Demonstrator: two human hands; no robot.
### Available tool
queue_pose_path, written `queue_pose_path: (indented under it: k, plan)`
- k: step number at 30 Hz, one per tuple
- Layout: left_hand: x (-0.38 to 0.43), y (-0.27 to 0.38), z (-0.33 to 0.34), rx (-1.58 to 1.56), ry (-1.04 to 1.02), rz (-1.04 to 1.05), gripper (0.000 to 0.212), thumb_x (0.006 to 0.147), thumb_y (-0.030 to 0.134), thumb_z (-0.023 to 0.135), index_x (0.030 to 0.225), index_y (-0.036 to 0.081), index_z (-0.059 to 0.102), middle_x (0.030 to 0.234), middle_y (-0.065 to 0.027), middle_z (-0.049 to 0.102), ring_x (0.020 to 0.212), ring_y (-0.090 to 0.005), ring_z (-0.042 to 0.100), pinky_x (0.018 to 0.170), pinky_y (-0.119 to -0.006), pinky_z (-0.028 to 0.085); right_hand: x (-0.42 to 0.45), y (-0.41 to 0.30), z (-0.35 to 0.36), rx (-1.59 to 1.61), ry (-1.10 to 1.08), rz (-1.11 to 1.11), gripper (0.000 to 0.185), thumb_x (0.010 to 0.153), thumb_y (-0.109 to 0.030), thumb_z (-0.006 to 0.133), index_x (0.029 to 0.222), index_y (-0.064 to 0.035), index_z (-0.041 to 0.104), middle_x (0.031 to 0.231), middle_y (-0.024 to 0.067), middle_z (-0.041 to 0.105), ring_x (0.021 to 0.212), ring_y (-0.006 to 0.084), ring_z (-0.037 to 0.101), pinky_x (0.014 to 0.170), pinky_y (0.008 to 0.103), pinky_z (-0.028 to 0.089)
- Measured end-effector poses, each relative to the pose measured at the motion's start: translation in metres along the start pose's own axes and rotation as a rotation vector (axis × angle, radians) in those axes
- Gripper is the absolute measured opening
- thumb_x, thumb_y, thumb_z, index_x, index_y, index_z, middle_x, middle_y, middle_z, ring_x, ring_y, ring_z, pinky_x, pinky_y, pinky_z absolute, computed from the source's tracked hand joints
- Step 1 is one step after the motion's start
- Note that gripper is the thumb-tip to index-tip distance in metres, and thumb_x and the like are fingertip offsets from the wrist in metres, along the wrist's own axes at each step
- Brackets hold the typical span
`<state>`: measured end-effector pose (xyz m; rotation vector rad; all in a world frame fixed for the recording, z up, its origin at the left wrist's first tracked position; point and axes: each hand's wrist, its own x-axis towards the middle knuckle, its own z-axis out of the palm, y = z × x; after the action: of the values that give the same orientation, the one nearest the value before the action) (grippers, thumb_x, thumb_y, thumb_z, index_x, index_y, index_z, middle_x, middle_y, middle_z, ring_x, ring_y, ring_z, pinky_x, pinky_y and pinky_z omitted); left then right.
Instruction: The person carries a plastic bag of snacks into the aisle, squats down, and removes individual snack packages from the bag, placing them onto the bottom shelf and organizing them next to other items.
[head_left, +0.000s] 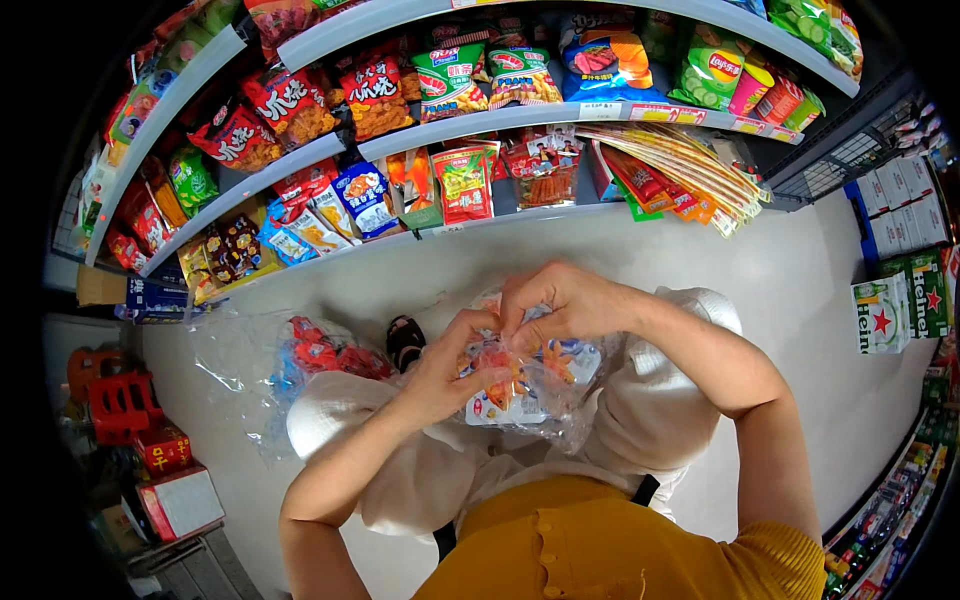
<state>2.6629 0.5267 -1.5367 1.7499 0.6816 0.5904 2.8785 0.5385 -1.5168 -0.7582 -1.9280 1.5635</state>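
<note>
A clear plastic bag (570, 409) holding white, blue and orange snack packets (517, 397) sits between my bent knees. My left hand (454, 364) pinches the bag's gathered top from the left, thumb and forefinger on the film. From the right, my right hand (559, 307) grips the same top, its fingertips close to those of the left. The exact spot where the fingertips meet the film is partly hidden by the fingers. Beside my left knee, a second clear plastic bag (240, 352) stands on the floor with red and blue packets (322, 349) inside.
Ahead, curved-looking shelves (517, 124) carry many snack bags, and flat packets (682, 176) jut over the lower shelf edge. Red plastic baskets (124, 405) and cartons (180, 502) stand at left. Heineken cartons (896, 307) are at right. Grey floor (787, 277) surrounds me.
</note>
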Motion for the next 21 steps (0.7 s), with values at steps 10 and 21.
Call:
queue_pose_path:
  k: [10,21]
  plan:
    - [0.004,0.008,0.013,0.292,0.169,0.07,0.02,0.073,0.006,0.061,0.091,0.003,0.054,0.088,-0.0106,0.052,0.082,-0.0278,0.052,0.071,-0.035,0.043,-0.005,-0.002,0.0,-0.069,0.04,-0.041,0.012,0.072,-0.012,0.067,0.075,-0.0013,0.062,0.071,0.007,0.057,0.072,0.018,0.054,0.063,0.0292,0.043]
    - [-0.002,-0.015,-0.003,0.515,0.059,0.155,0.007,0.073,0.002,0.059,0.08,0.002,0.059,0.074,-0.0092,0.05,0.069,-0.026,0.051,0.059,-0.033,0.042,-0.026,-0.01,-0.014,0.043,0.026,0.191,0.014,0.073,-0.011,0.067,0.071,-0.0009,0.058,0.062,0.0049,0.053,0.061,0.0144,0.054,0.053,0.029,0.04]
